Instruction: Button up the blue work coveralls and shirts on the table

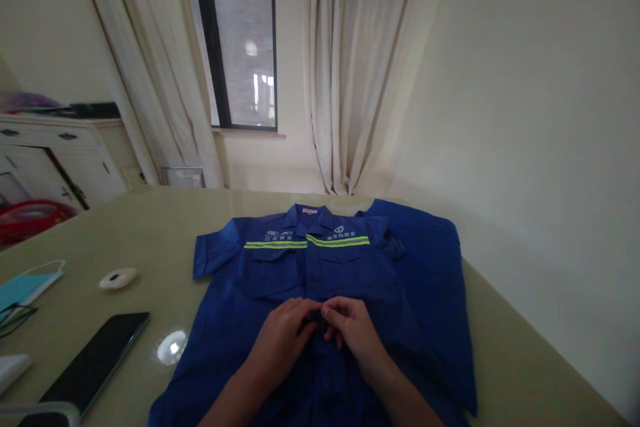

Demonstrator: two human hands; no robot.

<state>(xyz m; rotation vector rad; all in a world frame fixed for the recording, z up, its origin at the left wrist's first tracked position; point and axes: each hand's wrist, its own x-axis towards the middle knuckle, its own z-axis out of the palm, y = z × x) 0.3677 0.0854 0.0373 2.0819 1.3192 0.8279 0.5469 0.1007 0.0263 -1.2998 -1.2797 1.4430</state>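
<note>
A blue short-sleeved work shirt (280, 273) with a yellow-green reflective stripe lies flat, front up, on the beige table (150, 227). My left hand (283, 333) and my right hand (353, 330) meet at the shirt's middle front placket. The fingers of both are curled and pinching the fabric there, where a button seems to be. A second blue garment (430, 260) lies under the shirt and sticks out on the right.
A black phone (97, 360) lies at the table's left front, with a white round disc (118, 278) and a blue face mask (25, 283) beyond it. A white cabinet (55, 153) stands at left. Window and curtains are behind the table; a wall runs along the right.
</note>
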